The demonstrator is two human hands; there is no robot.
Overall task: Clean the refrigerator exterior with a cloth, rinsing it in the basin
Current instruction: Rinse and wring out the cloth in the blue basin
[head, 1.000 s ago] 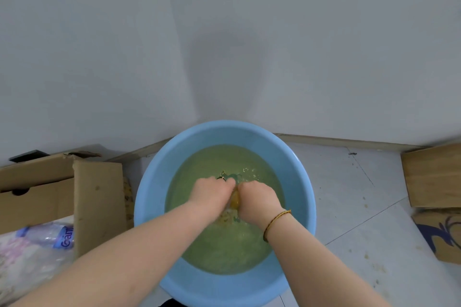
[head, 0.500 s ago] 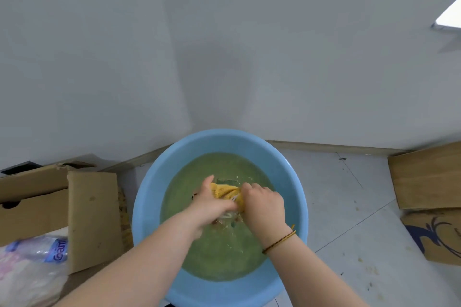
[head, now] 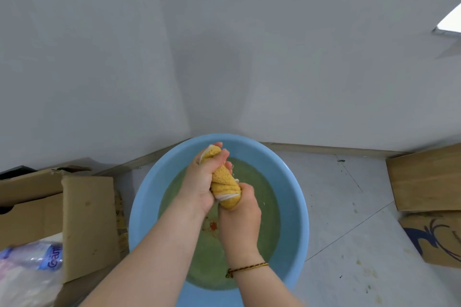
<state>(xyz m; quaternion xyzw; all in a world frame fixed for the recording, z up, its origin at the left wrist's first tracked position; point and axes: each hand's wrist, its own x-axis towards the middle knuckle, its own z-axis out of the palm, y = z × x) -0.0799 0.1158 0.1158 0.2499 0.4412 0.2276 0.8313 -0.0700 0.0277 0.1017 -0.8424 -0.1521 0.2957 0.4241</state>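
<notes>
A yellow cloth [head: 225,179] is twisted into a tight roll above the light blue basin [head: 294,197], which holds murky greenish water. My left hand [head: 203,179] grips the cloth's upper end. The lower end is gripped by my right hand [head: 240,217], which wears a thin cord bracelet at the wrist. Both hands are above the water. The refrigerator is not in view.
The basin sits on a pale tiled floor against a white wall [head: 224,45]. An open cardboard box [head: 74,214] with a plastic bottle [head: 37,258] stands at the left. More cardboard boxes [head: 426,177] lie at the right.
Both hands lifted the cloth out of the water and twisted it into a roll. The left hand moved up and away, the right hand stayed nearer.
</notes>
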